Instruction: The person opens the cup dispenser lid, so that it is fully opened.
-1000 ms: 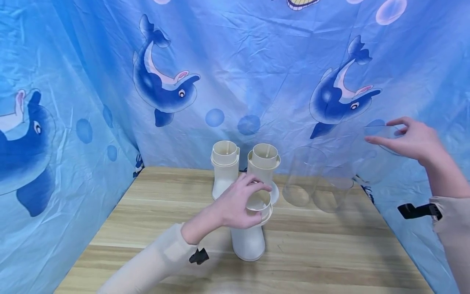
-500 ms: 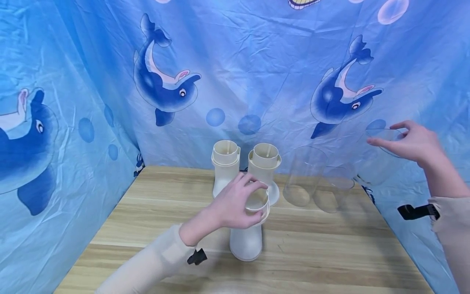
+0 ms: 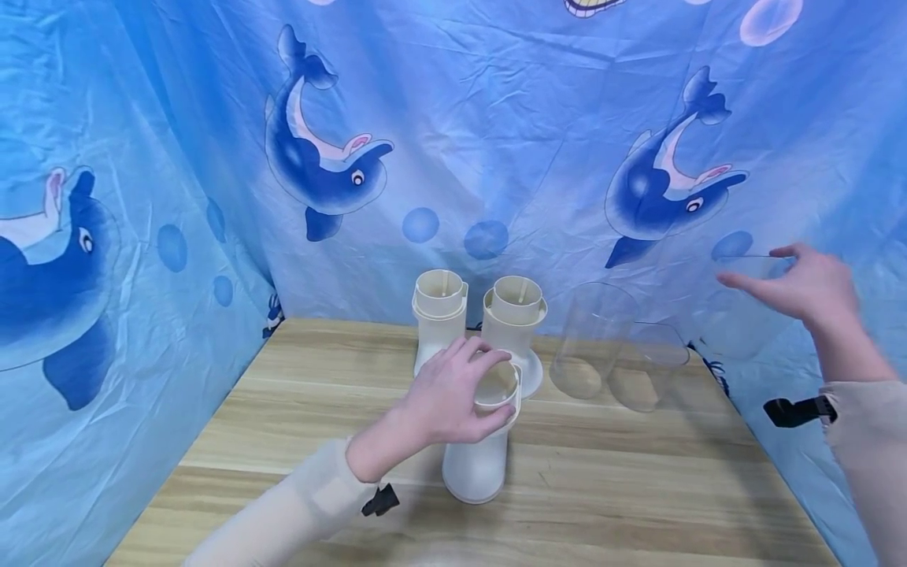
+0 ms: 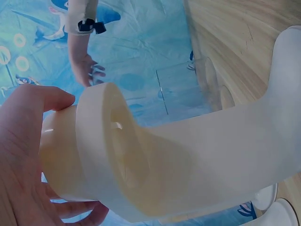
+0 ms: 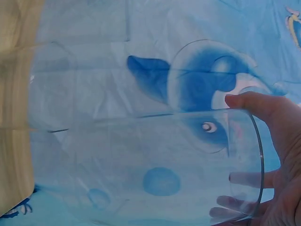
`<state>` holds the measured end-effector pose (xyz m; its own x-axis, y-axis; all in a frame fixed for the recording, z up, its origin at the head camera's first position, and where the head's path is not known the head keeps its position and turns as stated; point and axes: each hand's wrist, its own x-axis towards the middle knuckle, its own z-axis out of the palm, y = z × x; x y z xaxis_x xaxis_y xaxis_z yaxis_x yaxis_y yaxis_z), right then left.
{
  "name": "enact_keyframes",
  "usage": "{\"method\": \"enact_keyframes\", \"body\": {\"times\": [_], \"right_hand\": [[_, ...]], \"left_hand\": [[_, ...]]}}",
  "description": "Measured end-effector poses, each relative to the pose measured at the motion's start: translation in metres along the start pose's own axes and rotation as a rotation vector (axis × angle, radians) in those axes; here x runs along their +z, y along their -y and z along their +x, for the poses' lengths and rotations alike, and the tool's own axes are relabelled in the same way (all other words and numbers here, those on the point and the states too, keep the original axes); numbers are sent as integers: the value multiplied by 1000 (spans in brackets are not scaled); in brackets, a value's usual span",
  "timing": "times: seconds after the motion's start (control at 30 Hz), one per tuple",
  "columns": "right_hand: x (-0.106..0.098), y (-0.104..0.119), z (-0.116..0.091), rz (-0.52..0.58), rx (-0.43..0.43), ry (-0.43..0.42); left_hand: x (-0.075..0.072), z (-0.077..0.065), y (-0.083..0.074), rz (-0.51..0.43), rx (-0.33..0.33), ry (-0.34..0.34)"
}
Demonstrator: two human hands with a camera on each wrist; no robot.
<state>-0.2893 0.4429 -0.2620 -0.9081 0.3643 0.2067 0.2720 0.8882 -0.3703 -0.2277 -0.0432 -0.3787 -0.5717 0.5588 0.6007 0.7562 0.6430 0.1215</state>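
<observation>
In the head view, my left hand (image 3: 453,394) grips the narrow top collar of a white plastic stand (image 3: 476,465) with a flared foot. The left wrist view shows thumb and fingers round that collar, with the stand's body (image 4: 211,160) reaching away. Whether its foot touches the table I cannot tell. At the right, my right hand (image 3: 815,287) holds a clear tube (image 3: 737,319) by its upper rim. In the right wrist view the thumb lies on the outside of this tube (image 5: 108,160), and several fingers show through its wall. The tube appears to be off the table.
Two similar white stands, a left one (image 3: 441,335) and a right one (image 3: 506,339), are upright at the table's back. To their right stand two more clear tubes, one taller (image 3: 595,339) and one shorter (image 3: 648,374). Blue dolphin-print cloth (image 3: 496,142) rises behind the wooden table (image 3: 602,488).
My right hand has come down a little with the clear tube, whose rim sits lower. The white stand in my left hand has shifted slightly left relative to the stands behind it.
</observation>
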Motion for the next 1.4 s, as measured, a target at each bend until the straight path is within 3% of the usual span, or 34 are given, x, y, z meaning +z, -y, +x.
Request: {"method": "enact_keyframes", "body": {"times": [0.37,0.73,1.03,1.4], "right_hand": [[34,-28,7,-14,-12,36],[77,-46,12,37,15,132],[101,-61,15,107,61,241],[122,-78,17,95,58,256]], "left_hand": [[-1,-2,0,23,24,33],[1,-3,0,25,-1,43],[1,-2,1,-28,-16,58],[0,-4,7,-47,20,1]]}}
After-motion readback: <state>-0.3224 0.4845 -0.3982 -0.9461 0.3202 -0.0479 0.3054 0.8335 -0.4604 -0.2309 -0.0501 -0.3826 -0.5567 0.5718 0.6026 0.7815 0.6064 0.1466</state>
